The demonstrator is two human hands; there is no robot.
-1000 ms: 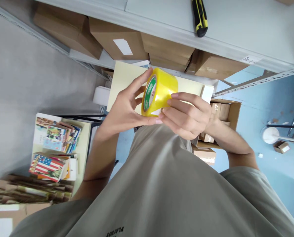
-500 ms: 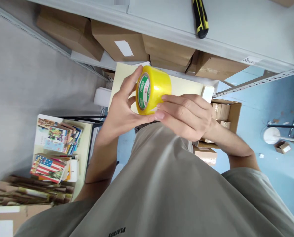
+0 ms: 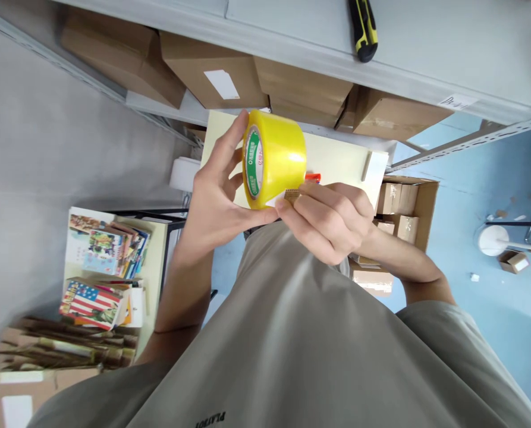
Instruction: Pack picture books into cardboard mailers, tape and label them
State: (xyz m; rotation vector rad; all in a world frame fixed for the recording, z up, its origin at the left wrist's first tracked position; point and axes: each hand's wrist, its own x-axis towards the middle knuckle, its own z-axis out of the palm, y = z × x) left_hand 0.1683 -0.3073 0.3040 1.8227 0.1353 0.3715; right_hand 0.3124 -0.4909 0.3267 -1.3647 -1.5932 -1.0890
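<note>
A roll of yellow packing tape [image 3: 277,157] with a green and white core label is held up in front of my chest. My left hand [image 3: 214,196] grips the roll by its core side, fingers spread around the rim. My right hand [image 3: 332,217] pinches a small brown tab at the tape's loose end [image 3: 291,195] on the roll's lower edge, the other fingers curled. Both hands are above my grey shirt [image 3: 292,333].
A grey metal shelf [image 3: 426,53] with a yellow and black utility knife [image 3: 364,30] is ahead. Brown cardboard boxes [image 3: 211,71] sit under it. A pale yellow table [image 3: 336,160], an open carton [image 3: 408,208] and stacked picture books [image 3: 104,249] stand below on a blue floor.
The roll has shifted a little left and turned. My right hand slid from resting on the roll's side down to its lower edge and now pinches the tape's end tab.
</note>
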